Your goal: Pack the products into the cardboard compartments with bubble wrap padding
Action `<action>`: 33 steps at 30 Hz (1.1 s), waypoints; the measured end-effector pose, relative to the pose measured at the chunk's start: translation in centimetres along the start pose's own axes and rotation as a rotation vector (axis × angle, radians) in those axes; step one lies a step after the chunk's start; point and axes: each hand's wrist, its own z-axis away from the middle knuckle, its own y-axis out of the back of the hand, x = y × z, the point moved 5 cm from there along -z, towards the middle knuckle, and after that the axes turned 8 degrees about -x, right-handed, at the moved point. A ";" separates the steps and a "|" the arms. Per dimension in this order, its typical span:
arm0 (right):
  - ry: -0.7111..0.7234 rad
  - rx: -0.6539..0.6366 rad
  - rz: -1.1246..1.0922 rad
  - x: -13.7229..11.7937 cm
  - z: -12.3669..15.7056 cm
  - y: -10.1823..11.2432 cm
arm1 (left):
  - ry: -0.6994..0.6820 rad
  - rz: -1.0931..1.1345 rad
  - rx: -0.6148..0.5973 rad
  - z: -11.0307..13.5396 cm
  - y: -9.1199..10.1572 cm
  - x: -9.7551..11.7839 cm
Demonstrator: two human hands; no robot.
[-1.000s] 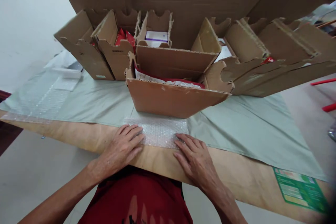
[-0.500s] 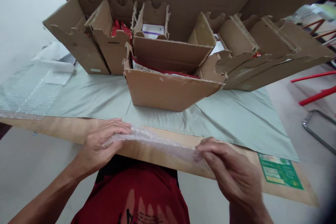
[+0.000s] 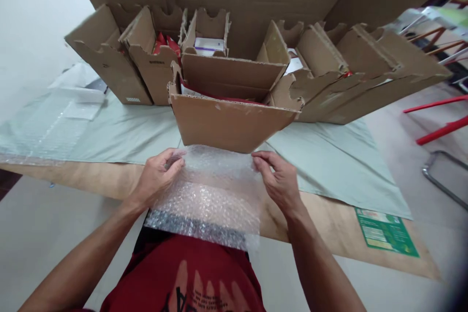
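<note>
A sheet of clear bubble wrap (image 3: pixel 210 195) hangs in front of me over the table's near edge. My left hand (image 3: pixel 157 178) pinches its upper left corner and my right hand (image 3: pixel 280 180) pinches its upper right corner, both closed on the sheet. The lower edge of the wrap droops past the wooden table edge over my red shirt. Just beyond my hands stands an open cardboard box (image 3: pixel 228 122) with red and white packets inside.
A pale green cloth (image 3: pixel 329 156) covers the wooden table (image 3: pixel 329 234). Several open cardboard boxes (image 3: pixel 146 63) line the back against a big cardboard sheet. More bubble wrap (image 3: pixel 47 126) lies at the left. A green label (image 3: pixel 385 231) lies at the right, red bars beyond.
One second ago both hands lay flat on the bubble wrap on the table. They have since picked it up and spread it upright between them, lifted toward the box.
</note>
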 end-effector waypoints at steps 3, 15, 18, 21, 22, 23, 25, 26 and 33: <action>0.021 0.053 0.108 1.3 0.5 0.0 | -0.063 -0.218 0.107 0.1 -0.3 -1.0; 0.298 -0.442 0.561 -3.3 5.8 -7.2 | -0.439 -0.771 -0.339 4.2 -5.8 1.2; 0.251 -0.440 0.627 -2.0 6.5 -7.5 | -0.388 -0.785 -0.395 4.0 -6.0 0.4; 0.207 -0.402 0.659 -1.0 7.6 -6.0 | -0.364 -0.776 -0.411 3.9 -5.8 0.4; 0.193 -0.388 0.664 -0.8 8.1 -5.2 | -0.357 -0.771 -0.414 4.0 -5.7 0.4; 0.186 -0.375 0.660 -0.7 8.7 -4.4 | -0.354 -0.767 -0.416 4.0 -5.6 0.5; 0.194 -0.368 0.618 -0.8 10.2 -2.9 | -0.356 -0.756 -0.414 4.0 -5.6 0.5; 0.209 -0.373 0.588 -1.0 11.0 -2.4 | -0.360 -0.750 -0.414 4.0 -5.6 0.5; 0.244 -0.378 0.518 -2.2 13.9 -2.9 | -0.395 -0.636 -0.354 4.2 -5.1 0.3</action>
